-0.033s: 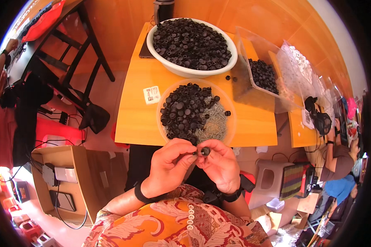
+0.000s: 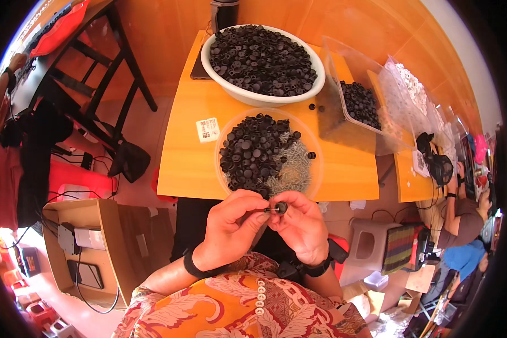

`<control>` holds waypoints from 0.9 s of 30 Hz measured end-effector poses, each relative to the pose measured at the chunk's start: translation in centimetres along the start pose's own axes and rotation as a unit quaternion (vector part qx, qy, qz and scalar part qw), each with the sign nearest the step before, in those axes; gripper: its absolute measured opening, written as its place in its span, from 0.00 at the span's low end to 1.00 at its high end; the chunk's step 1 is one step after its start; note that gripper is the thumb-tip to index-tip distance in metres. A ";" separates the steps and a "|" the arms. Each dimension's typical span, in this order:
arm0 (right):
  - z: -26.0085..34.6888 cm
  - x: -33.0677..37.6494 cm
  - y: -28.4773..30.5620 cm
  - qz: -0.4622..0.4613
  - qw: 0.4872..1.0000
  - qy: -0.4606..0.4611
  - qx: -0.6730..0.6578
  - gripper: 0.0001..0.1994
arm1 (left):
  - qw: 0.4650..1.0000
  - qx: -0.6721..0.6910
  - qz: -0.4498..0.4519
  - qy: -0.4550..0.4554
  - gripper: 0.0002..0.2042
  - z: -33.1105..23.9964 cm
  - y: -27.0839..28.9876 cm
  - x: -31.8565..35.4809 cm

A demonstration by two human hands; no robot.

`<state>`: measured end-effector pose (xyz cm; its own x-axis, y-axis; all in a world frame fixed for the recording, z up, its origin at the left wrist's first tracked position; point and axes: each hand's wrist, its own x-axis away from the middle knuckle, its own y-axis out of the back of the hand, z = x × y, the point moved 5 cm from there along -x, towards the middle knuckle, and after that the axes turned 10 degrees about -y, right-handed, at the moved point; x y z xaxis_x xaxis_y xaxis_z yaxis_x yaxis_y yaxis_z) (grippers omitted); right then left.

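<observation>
Left hand (image 2: 228, 228), mine: thumb and index drawn narrow, pinching a small dark piece (image 2: 266, 210). Right hand (image 2: 303, 228), mine: thumb and fingertips closed about a round black cap (image 2: 281, 208). Thin pale pin (image 2: 274, 209): between my two pinches, long axis running roughly left to right, spanning from the small dark piece towards the cap — whether its tip sits inside the cap or only meets it, I cannot tell. The cap lies just right of my left fingertips; my right hand is the nearer, already upon it. In the way: chiefly my own fingertips, which cover part of both pieces.

Surroundings. One transparent round tray (image 2: 316, 177), just beyond my fingertips, at the near edge of the yellow table (image 2: 188, 169); in it black caps (image 2: 245, 149) to the left, slender metal pieces (image 2: 296, 163) to the right. One white basin (image 2: 222, 83), heaped with dark pieces, farther off behind the tray. One transparent bin (image 2: 331, 124), away to the right. One white label (image 2: 207, 129), left of the tray
</observation>
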<state>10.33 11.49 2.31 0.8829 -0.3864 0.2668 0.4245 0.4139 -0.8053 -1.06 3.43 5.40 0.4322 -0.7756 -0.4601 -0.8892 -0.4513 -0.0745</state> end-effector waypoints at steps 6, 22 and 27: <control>0.1 -0.1 -0.1 -0.012 1.000 0.000 0.014 0.13 | 1.000 0.010 -0.008 0.018 0.08 -0.2 0.1 0.0; -0.1 0.4 -0.3 -0.067 0.982 0.083 0.157 0.12 | 1.000 -0.025 -0.013 0.010 0.08 0.3 0.2 0.3; 0.2 0.8 -0.5 -0.092 0.953 0.153 0.246 0.11 | 0.999 -0.039 0.003 -0.008 0.08 1.0 0.1 0.5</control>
<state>10.84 11.15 3.06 0.7161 -0.6813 0.1515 0.6761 0.6231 -0.3933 -1.10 3.47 4.29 0.4237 -0.7713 -0.4748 -0.8770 -0.4804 -0.0022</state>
